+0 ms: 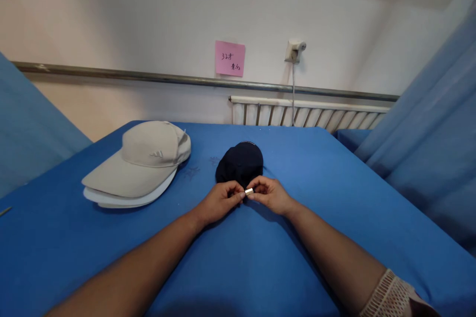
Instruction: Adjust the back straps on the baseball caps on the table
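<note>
A dark navy cap (240, 162) lies on the blue-covered table, its near edge partly hidden behind my fingers. Between the thumb and fingers of my right hand (270, 195) is a small, shiny metal buckle (249, 191) at the cap's near side. My left hand (222, 200) is closed in a pinch right beside the buckle, its fingertips almost meeting those of the right. What the left fingertips grip is too small and too covered to make out.
At the left sits a stack of light caps, a beige cap (150, 146) on top. The blue table (238, 267) reaches back toward a white radiator (316, 113). Blue curtains (427, 148) hang at both sides. A pink note (229, 59) and a socket (293, 52) are on the wall.
</note>
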### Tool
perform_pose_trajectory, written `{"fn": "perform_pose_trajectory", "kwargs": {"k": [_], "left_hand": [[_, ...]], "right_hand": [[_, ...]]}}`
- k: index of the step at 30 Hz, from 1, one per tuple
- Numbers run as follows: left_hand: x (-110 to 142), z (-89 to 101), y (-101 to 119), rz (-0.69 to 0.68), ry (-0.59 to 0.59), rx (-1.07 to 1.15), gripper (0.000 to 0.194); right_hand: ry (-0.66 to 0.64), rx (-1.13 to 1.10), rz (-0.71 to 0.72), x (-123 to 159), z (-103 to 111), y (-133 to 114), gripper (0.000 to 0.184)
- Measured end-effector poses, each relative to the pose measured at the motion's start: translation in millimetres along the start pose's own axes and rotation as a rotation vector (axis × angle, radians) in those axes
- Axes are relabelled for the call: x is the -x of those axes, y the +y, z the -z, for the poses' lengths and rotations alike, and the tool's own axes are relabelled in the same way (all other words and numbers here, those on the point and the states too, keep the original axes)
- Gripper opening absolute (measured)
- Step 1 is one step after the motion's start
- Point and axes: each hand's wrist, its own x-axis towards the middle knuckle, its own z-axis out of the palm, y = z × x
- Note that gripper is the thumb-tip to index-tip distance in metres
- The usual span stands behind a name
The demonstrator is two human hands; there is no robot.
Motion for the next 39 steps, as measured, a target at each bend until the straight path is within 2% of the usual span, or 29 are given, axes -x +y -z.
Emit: {"fn": "perform_pose_trajectory", "kwargs": {"k": [10, 14, 17, 20, 25, 32, 39], "left_hand": [[3, 1.2, 1, -0.088, 0.001, -0.189, 0.024], [7, 0.8, 4, -0.157, 0.051, -0.23, 0.019], [9, -1.0, 6, -0.205, 0.112, -0.268, 0.028], [12, -3.1, 11, -0.236, 0.119, -0.378, 0.032], [14, -6.3, 16, -0.305, 0.113, -0.504, 0.024], [14, -9.5, 15, -0.306, 0.162, -0.631, 0.028], [14, -9.4, 18, -0.323, 0.164, -0.727, 0.019]], "right_hand": [[-0.007, -0.013, 0.011, 2, 4, -5, 0.023], [0.038, -0.098, -0.02, 0, 5, -7, 0.027], [0.065, -0.155, -0.043, -2, 4, -6, 0.029], [0.063, -0.193, -0.057, -2, 2, -6, 0.032], [0.059, -0.214, -0.056, 0, -3, -8, 0.031], [0.041, -0.168, -0.045, 2, -4, -12, 0.029], [0.048, -0.132, -0.043, 1, -6, -13, 0.03]]}}
